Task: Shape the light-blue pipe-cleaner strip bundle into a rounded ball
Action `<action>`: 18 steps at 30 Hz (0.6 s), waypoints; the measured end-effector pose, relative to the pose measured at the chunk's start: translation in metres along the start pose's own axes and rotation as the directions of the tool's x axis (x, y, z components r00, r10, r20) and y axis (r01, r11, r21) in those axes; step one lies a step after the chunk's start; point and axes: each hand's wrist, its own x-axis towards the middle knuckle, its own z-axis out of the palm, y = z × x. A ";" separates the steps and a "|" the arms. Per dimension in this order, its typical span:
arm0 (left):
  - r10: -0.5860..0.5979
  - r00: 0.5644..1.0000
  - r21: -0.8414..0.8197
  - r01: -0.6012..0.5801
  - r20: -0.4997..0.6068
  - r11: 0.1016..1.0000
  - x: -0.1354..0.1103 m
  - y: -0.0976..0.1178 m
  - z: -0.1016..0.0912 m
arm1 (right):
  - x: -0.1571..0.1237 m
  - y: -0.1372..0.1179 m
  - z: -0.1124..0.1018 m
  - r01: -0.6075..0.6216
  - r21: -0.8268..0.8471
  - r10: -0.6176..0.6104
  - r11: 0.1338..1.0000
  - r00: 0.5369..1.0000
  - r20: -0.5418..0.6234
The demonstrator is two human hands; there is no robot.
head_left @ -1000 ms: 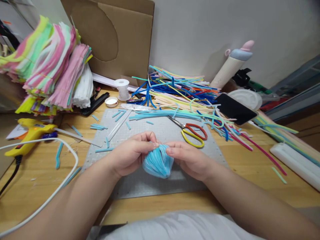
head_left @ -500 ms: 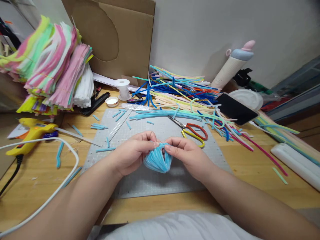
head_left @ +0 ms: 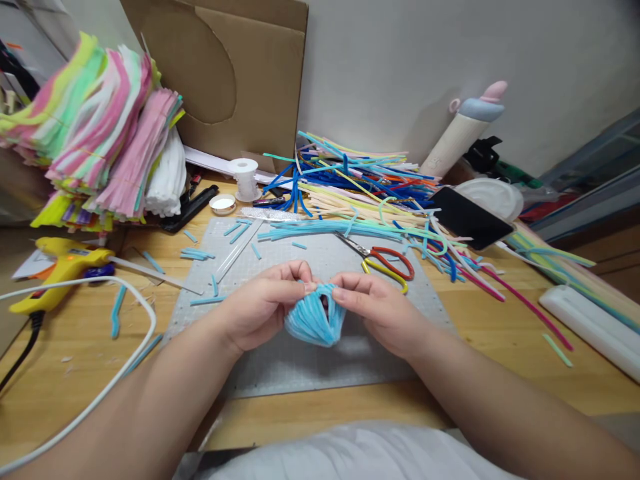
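Note:
A rounded bundle of bent light-blue pipe cleaners (head_left: 313, 320) hangs between my two hands above the grey cutting mat (head_left: 280, 373). My left hand (head_left: 267, 300) pinches its upper left edge between thumb and fingers. At the upper right edge, my right hand (head_left: 377, 307) grips it the same way. A dark gap shows between the strands near the right thumb. Behind the hands lie scissors (head_left: 383, 260) with one red and one yellow handle loop. Straight light-blue pipe cleaners (head_left: 320, 231) rest along the mat's far edge.
A yellow glue gun (head_left: 55, 273) and white cable (head_left: 145, 307) lie at left, near short blue cut pieces (head_left: 197, 254). Pipe cleaner bundles (head_left: 100, 133) are heaped behind. A white spool (head_left: 245, 179), a phone (head_left: 470, 217) and a tilted bottle (head_left: 460, 130) stand or lie at the back.
Both hands stay pinched on the blue bundle, which has shifted very slightly in their grip. The whole view has moved a little; nothing else visibly differs.

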 end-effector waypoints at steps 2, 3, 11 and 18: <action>0.049 0.999 -0.014 -0.049 -0.003 0.999 0.000 0.002 0.000 | 0.000 0.003 0.000 0.114 -0.063 -0.119 0.991 0.990 -0.077; 0.076 0.997 -0.010 -0.076 -0.011 0.997 -0.001 0.003 0.000 | 0.000 0.006 0.000 0.164 -0.112 -0.175 0.980 0.980 -0.098; 0.173 0.984 0.102 -0.169 -0.034 0.980 0.001 -0.006 0.005 | 0.001 0.019 0.006 0.223 -0.221 -0.238 0.950 0.970 -0.046; 0.170 0.985 0.069 -0.170 0.002 0.983 0.004 -0.009 0.004 | 0.003 0.016 0.004 0.250 -0.263 -0.284 0.932 0.953 -0.101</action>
